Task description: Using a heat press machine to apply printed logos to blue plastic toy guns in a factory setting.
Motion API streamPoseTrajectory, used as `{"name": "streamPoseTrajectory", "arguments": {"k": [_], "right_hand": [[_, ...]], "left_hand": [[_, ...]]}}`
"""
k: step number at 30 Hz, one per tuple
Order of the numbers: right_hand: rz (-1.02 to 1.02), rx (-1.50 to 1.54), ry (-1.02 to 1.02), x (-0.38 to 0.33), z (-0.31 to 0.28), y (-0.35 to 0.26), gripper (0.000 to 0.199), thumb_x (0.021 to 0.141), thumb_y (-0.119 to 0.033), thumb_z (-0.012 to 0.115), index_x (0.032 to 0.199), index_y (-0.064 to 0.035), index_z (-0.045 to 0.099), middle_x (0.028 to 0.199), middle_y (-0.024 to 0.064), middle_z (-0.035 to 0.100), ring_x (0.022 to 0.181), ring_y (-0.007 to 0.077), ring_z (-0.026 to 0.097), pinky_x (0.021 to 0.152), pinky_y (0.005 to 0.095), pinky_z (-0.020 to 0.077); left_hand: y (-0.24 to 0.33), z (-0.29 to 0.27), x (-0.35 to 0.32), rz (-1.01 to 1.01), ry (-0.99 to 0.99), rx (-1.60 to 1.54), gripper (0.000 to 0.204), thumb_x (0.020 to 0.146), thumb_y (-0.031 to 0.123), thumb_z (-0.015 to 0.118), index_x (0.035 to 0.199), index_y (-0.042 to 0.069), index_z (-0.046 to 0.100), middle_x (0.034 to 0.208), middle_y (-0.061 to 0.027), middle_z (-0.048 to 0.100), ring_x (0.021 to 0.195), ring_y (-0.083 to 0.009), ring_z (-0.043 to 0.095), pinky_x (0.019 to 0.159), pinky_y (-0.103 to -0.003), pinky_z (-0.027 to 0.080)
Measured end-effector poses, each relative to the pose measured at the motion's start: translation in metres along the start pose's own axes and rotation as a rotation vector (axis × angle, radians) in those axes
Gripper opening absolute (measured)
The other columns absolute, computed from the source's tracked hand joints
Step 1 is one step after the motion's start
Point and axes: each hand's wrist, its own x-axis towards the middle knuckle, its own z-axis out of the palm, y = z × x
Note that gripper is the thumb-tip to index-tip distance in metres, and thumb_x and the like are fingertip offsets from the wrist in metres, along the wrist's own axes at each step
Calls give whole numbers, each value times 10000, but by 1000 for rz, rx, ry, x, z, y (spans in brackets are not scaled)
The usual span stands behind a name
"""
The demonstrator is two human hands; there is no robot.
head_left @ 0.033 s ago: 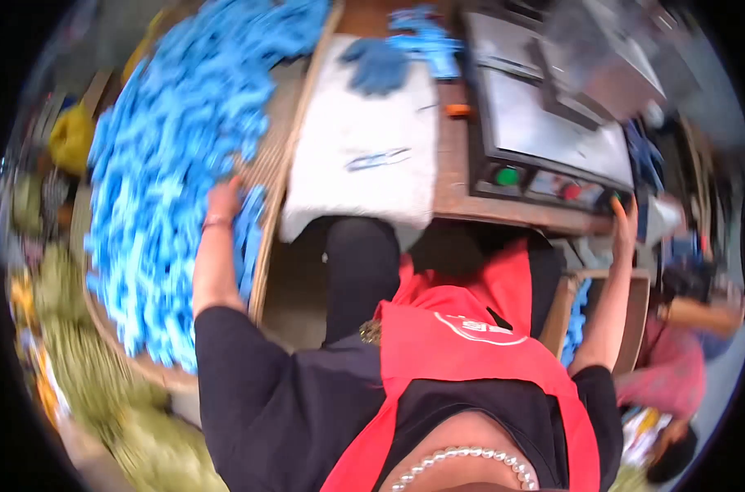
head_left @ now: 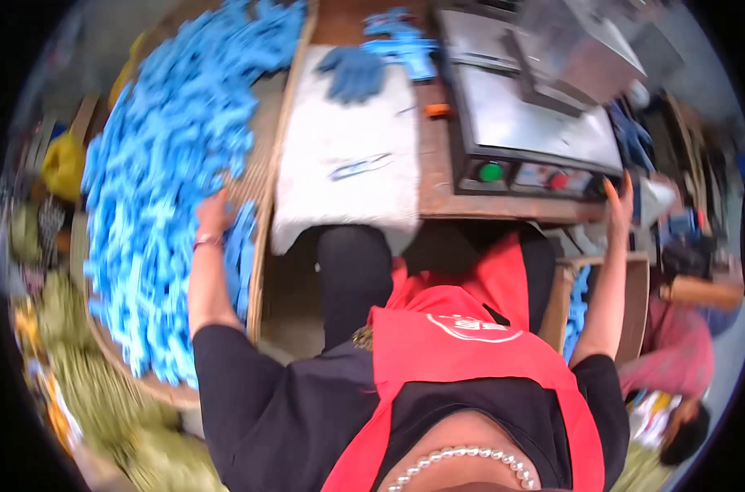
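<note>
My left hand (head_left: 214, 211) reaches into a large heap of light blue strip-like pieces (head_left: 171, 131) lying in a wide shallow bin on the left. It is at the heap's right edge; its fingers are blurred and partly lost among the pieces, so whether it grips one is unclear. My right hand (head_left: 620, 203) is raised at the front right corner of a metal machine (head_left: 536, 107), next to a dark knob (head_left: 599, 187). Its fingers are stretched and apart, with nothing seen between them. A green button (head_left: 490, 171) and a red button (head_left: 558, 179) sit on the machine's front.
A white cloth (head_left: 339, 131) covers part of the wooden table, with tweezers (head_left: 360, 166) and a blue glove (head_left: 353, 74) on it. More blue pieces (head_left: 401, 47) lie beyond. A box (head_left: 631, 307) with blue pieces stands at right. A co-worker (head_left: 676, 353) is at far right.
The view has shifted slightly, so the table and machine appear a little further left. Both hands stay near the same places; the right hand's fingers look slightly higher beside the knob.
</note>
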Motion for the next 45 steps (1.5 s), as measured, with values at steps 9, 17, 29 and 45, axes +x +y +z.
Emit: {"name": "streamPoseTrajectory", "arguments": {"k": [9,17,29,45], "right_hand": [[-500,-75,29,73,67,-71,286,853,-79,561,1124,-1,610,1037,191,645,990,312,605,869,348,441],[-498,179,84,110,121,-96,218,775,-143,703,963,-56,638,904,168,612,864,324,587,750,376,455],[-107,64,335,-90,-127,-138,310,846,1,577,1156,-7,569,1188,102,548,1110,198,515,969,314,388],[-18,-175,-3,12,-13,52,673,773,-378,738,1229,65,519,1148,165,597,1053,234,553,941,320,407]], "left_hand": [[352,-291,-3,607,826,-1109,351,803,52,707,1098,44,518,1011,-58,547,972,-153,518,879,-281,430],[461,-259,-9,769,665,-728,525,810,45,649,1310,82,493,1199,-173,530,1033,-351,510,895,-401,435],[600,-299,68,697,699,-444,270,796,140,591,1047,72,666,1090,-90,634,981,-313,549,832,-422,419],[464,-224,-14,933,783,-728,639,712,410,712,1234,102,508,1168,-150,518,1099,-347,470,873,-445,445]]}}
